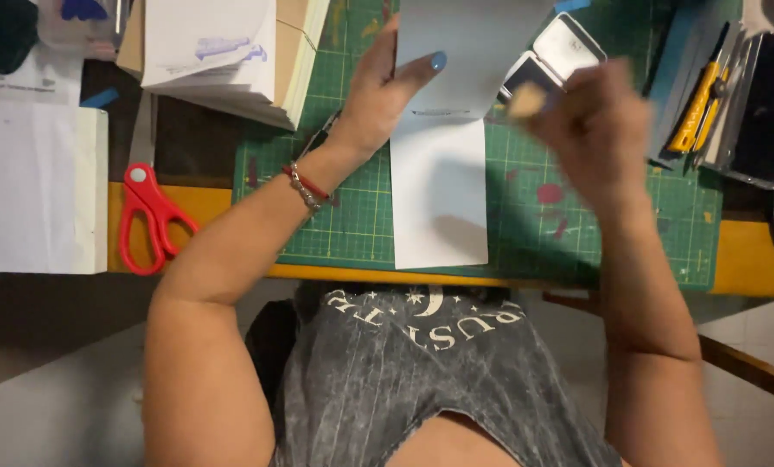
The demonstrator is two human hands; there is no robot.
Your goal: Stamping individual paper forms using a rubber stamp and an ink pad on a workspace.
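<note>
Pressed flat on a folded white sheet with open left hand; gripped a small tan block in blurred right hand, over green cutting mat.

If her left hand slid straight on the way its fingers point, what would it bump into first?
The left hand already lies on the white paper, fingers pointing up the table. Further on, only more paper shows up to the frame's top edge, so the way looks free.
</note>
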